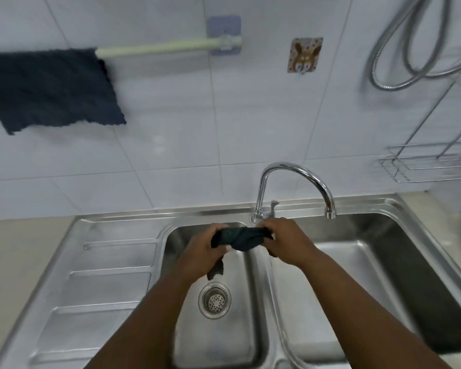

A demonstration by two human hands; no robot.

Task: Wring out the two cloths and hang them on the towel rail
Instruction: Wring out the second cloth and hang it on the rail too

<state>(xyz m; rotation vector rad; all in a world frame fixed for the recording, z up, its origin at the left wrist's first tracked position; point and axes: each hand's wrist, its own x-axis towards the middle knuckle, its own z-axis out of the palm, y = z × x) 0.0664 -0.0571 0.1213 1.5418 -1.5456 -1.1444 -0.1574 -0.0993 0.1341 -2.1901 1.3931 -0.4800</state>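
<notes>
Dark cloth point(241, 239) is bunched into a twisted rope between my two hands, held over the left basin of the sink point(261, 265), just above the divider. My left hand point(201, 253) is clenched around its left end, and a loose tail hangs from under that fist toward the drain point(214, 300). My right hand point(288, 242) is clenched around the right end. Both fists are tight on the cloth, with a visible twist in the middle, so I judge this as the wringing step on the second cloth.

The first cloth, the dark blue cloth point(51, 89), already hangs on the towel rail point(157, 47) at far left on the tiled wall. It covers the rail's left part; the right stretch up to the rail bracket point(225, 35) is bare. So roughly half the task looks done.

Tap point(294, 187) stands just behind my hands, its spout over the right basin; I see no water running, though blur makes it hard to be sure. I can't tell whether drips are coming off the cloth.

Next move, as I judge it: finish the twist, then lift the cloth up and left past the tap, shake it open, and drape it over the bare right part of the rail, beside the hung one. That needs a change of grip from fists to pinching the corners.

A wire rack point(426, 163) and shower hose point(410, 49) are far right, out of the way.
</notes>
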